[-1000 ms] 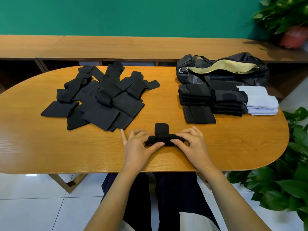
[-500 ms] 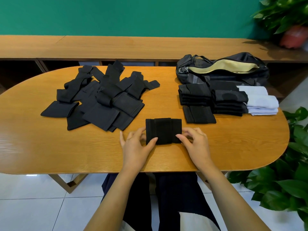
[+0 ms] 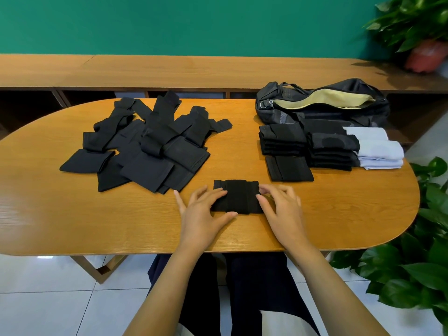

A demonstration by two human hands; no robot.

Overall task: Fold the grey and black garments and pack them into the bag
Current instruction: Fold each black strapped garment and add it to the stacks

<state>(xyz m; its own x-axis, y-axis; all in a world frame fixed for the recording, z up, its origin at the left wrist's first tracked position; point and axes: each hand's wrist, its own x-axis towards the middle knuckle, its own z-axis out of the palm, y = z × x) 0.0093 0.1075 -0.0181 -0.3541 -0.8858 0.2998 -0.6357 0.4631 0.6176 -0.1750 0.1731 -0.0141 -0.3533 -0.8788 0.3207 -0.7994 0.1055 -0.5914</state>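
Fingers of your left hand (image 3: 203, 214) are resting spread and straight on the folded black garment (image 3: 238, 196), gripping nothing. Your right hand (image 3: 283, 209) is touching its other edge with loosely bent fingertips. That garment is lying nearer you than the bag (image 3: 322, 103), with the folded stacks (image 3: 305, 144) sitting between.

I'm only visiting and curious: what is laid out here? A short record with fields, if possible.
hands: left hand and right hand both touch the folded black garment
unfolded pile: black garments, left side of the table
folded stacks: black stacks and pale stack, right side
container: bag, open, behind the stacks
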